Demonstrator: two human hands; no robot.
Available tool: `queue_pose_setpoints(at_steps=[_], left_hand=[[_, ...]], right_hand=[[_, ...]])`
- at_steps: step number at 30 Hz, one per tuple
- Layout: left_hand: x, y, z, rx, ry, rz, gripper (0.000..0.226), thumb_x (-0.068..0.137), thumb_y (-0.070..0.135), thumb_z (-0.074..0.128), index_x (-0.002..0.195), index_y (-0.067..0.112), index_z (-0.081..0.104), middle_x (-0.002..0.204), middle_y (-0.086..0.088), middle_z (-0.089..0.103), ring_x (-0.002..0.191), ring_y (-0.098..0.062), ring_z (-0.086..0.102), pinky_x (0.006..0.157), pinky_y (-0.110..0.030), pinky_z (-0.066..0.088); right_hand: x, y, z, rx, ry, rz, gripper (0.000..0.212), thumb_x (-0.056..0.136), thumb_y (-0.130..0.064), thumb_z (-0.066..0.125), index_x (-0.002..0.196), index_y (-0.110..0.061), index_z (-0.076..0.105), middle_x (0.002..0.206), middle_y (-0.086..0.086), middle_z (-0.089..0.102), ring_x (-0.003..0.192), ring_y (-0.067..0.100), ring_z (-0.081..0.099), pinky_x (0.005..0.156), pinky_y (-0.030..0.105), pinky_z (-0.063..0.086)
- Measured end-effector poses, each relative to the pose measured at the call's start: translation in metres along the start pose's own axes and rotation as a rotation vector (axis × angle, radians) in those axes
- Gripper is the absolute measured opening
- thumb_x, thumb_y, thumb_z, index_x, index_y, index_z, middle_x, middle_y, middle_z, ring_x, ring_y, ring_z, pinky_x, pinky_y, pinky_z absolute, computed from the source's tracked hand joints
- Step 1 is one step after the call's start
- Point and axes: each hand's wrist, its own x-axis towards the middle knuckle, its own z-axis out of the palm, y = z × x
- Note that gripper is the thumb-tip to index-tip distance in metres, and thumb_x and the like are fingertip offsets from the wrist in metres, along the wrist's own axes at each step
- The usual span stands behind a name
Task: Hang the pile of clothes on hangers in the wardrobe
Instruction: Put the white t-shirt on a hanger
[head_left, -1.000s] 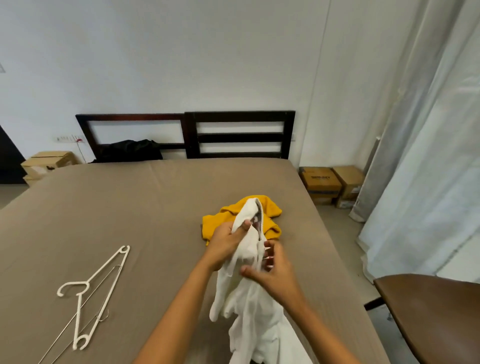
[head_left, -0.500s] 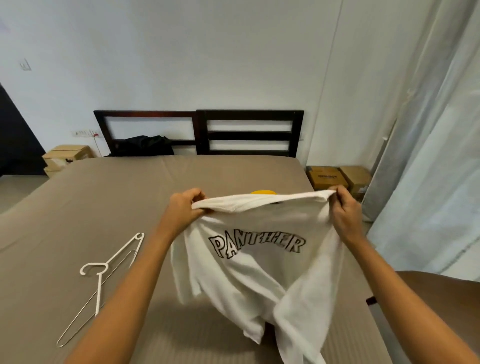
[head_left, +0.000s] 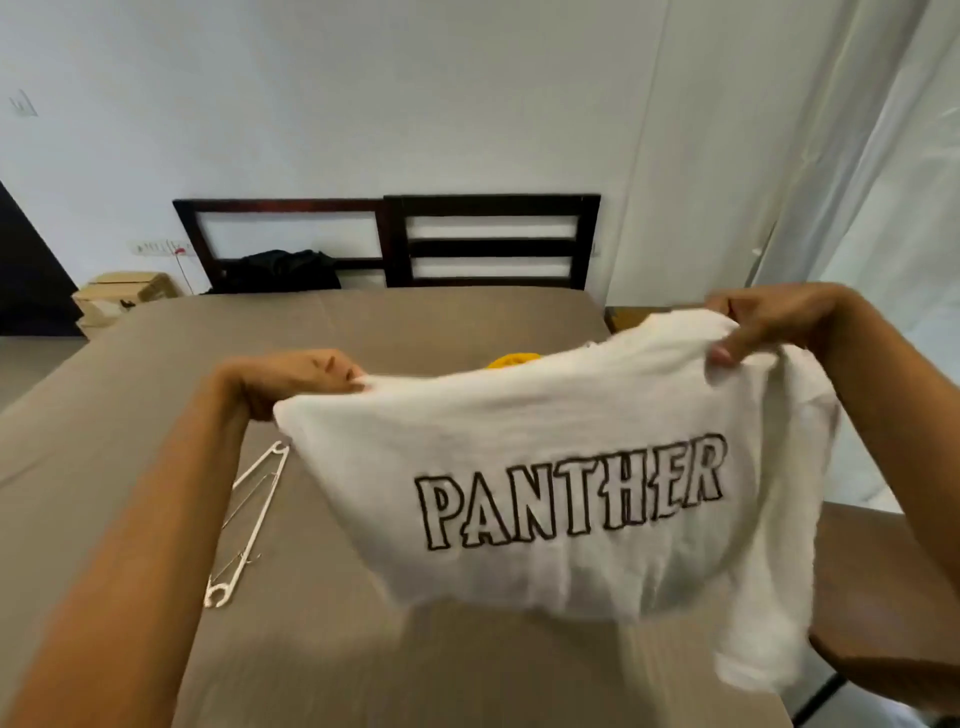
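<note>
Both hands, left hand (head_left: 306, 376) and right hand (head_left: 763, 322), pinch the limp white PANTHER T-shirt (head_left: 561, 499) by its shoulders above the bed (head_left: 130, 415).

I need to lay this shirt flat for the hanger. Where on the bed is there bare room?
Bare sheet runs across the bed from the hangers up to the black bag at the headboard, and along the near strip under the held white shirt. Taken: the hangers' spot left of the shirt, and the yellow garment behind it.
</note>
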Motion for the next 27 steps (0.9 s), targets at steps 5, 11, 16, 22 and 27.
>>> queue_pose_setpoints(at_steps=[5, 11, 16, 22, 27], left_hand=[[0.062, -0.006, -0.026, 0.180, 0.619, 0.112, 0.024, 0.093, 0.027, 0.058, 0.081, 0.010, 0.070, 0.071, -0.003, 0.061, 0.067, -0.016, 0.053, 0.055, -0.020, 0.040], [0.123, -0.069, -0.008, 0.715, 0.484, -0.140, 0.032, 0.093, 0.031, 0.057, 0.104, 0.004, 0.068, 0.088, -0.016, 0.064, 0.077, -0.020, 0.051, 0.063, -0.026, 0.033], [0.104, -0.125, 0.024, 0.583, -0.168, -0.402, 0.021, 0.097, 0.029, 0.052, 0.096, 0.011, 0.062, 0.088, -0.002, 0.057, 0.066, -0.004, 0.055, 0.057, -0.012, 0.041], [0.098, -0.144, -0.005, 0.030, -0.375, -0.323, 0.016, 0.094, 0.018, 0.057, 0.082, 0.015, 0.066, 0.072, 0.009, 0.069, 0.063, -0.002, 0.061, 0.060, -0.017, 0.049], [0.188, -0.152, -0.046, 0.314, 0.391, -0.122, 0.020, 0.092, 0.030, 0.060, 0.077, 0.018, 0.061, 0.069, 0.001, 0.057, 0.065, -0.012, 0.052, 0.054, -0.021, 0.034]], right_hand=[[0.073, 0.023, 0.010, -0.357, 0.496, -0.061, 0.024, 0.079, -0.025, 0.075, 0.096, -0.009, 0.071, 0.085, 0.005, 0.068, 0.082, 0.016, 0.060, 0.062, 0.014, 0.044], [0.139, 0.089, 0.053, -0.645, 0.458, 0.202, 0.012, 0.078, -0.013, 0.070, 0.083, -0.002, 0.068, 0.077, 0.010, 0.061, 0.071, 0.021, 0.057, 0.058, 0.029, 0.040], [0.125, 0.130, 0.095, -0.422, -0.562, 0.502, 0.009, 0.083, -0.009, 0.068, 0.092, -0.011, 0.069, 0.072, -0.006, 0.068, 0.065, 0.006, 0.064, 0.061, 0.020, 0.054], [0.124, 0.104, 0.043, -0.178, -0.490, 0.221, 0.006, 0.081, -0.029, 0.072, 0.080, -0.024, 0.071, 0.075, -0.007, 0.067, 0.069, 0.007, 0.060, 0.062, 0.020, 0.047], [0.238, 0.129, 0.013, -0.490, 0.277, 0.242, 0.021, 0.080, -0.022, 0.065, 0.092, -0.004, 0.064, 0.089, 0.020, 0.063, 0.086, 0.031, 0.061, 0.063, 0.031, 0.038]])
